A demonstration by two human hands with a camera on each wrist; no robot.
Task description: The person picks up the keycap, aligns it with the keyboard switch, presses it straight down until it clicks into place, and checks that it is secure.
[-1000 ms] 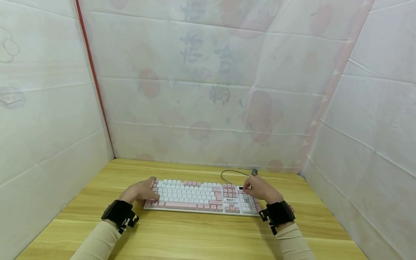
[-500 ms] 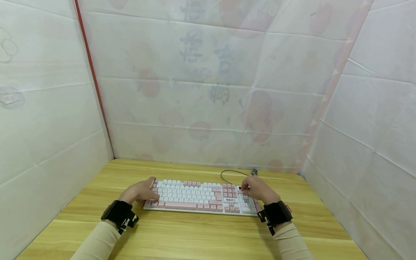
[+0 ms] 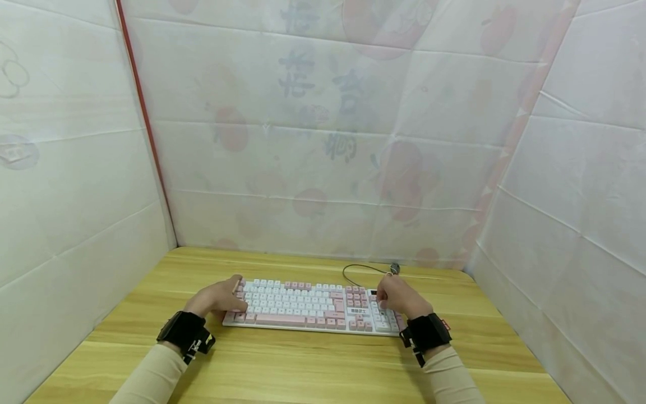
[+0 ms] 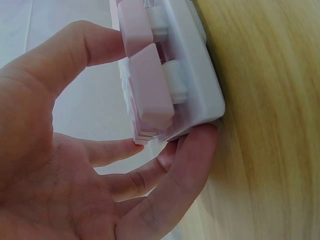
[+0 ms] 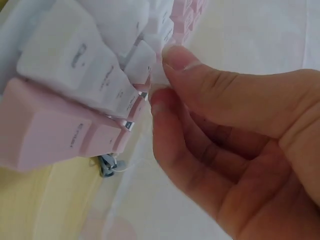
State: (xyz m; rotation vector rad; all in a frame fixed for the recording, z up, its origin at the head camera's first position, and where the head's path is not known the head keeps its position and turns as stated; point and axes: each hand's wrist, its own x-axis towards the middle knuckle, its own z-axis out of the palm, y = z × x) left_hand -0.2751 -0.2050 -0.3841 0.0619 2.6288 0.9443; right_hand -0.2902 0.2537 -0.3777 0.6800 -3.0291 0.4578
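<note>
A white and pink keyboard (image 3: 298, 306) lies on the wooden table. At its left end my left hand (image 3: 219, 297) grips it; in the left wrist view the thumb (image 4: 100, 42) presses a pink key at the top and the fingers meet the edge. Over the number keys at the right end is my right hand (image 3: 402, 294). Its thumb and forefinger pinch a small white keycap (image 5: 159, 76), mostly covered by the fingertips, close above the number keys. A dark spot shows among those keys in the head view.
A thin cable (image 3: 353, 266) curves behind the keyboard to a dark plug (image 3: 395, 268). Pale printed cloth walls (image 3: 323, 168) enclose the table (image 3: 282, 370) at the back and sides. Bare wood lies in front of the keyboard.
My right hand has shifted slightly to the left over the number keys, and its fingertips have lowered a little towards them. The left hand and the keyboard have stayed in place.
</note>
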